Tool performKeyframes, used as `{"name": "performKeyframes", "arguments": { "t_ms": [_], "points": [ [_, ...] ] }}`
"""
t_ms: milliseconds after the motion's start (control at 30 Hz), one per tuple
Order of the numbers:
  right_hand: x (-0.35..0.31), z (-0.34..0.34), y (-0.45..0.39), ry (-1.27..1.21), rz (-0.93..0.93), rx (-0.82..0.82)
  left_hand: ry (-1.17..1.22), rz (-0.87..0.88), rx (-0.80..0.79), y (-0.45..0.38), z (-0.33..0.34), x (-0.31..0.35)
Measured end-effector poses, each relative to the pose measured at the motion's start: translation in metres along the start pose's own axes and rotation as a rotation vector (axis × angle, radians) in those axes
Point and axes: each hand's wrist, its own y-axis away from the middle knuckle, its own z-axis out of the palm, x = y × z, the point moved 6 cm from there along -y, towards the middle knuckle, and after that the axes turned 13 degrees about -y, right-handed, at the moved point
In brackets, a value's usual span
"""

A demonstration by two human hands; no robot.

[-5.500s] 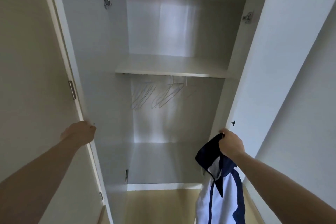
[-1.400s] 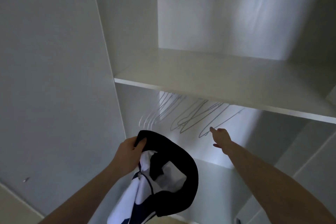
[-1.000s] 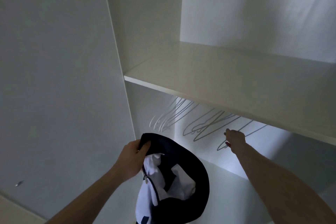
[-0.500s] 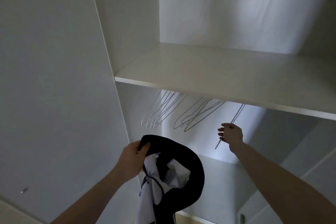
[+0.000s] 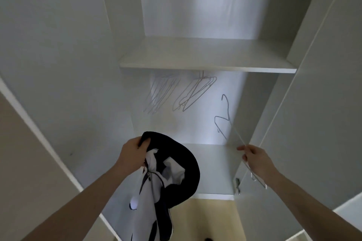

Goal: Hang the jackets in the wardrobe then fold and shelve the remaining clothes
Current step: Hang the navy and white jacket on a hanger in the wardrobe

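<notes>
Before the open wardrobe (image 5: 205, 53), the person's left hand (image 5: 132, 152) is gripping a navy-and-white jacket (image 5: 166, 178) by its dark collar, the body hanging limp and bunched below, while the right hand (image 5: 254, 157) is pinching a thin wire hanger (image 5: 228, 117) held free of the rail, hook uppermost. Judged step: first jacket is being readied for hanging; next move calls for threading the hanger's arms into the jacket's shoulders. More hangers (image 5: 176, 94) are hanging under the shelf.
</notes>
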Motion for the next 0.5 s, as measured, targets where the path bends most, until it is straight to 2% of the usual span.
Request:
{"name": "performKeyframes", "arguments": {
  "t_ms": [267, 500],
  "points": [
    [-0.051, -0.047, 0.129, 0.161, -0.246, -0.185, -0.089, 0.047, 0.014, 0.043, -0.025, -0.002],
    [-0.095, -0.058, 0.194, 0.215, -0.414, -0.197, -0.086, 0.033, 0.084, 0.060, -0.046, 0.000]
  ]
}}
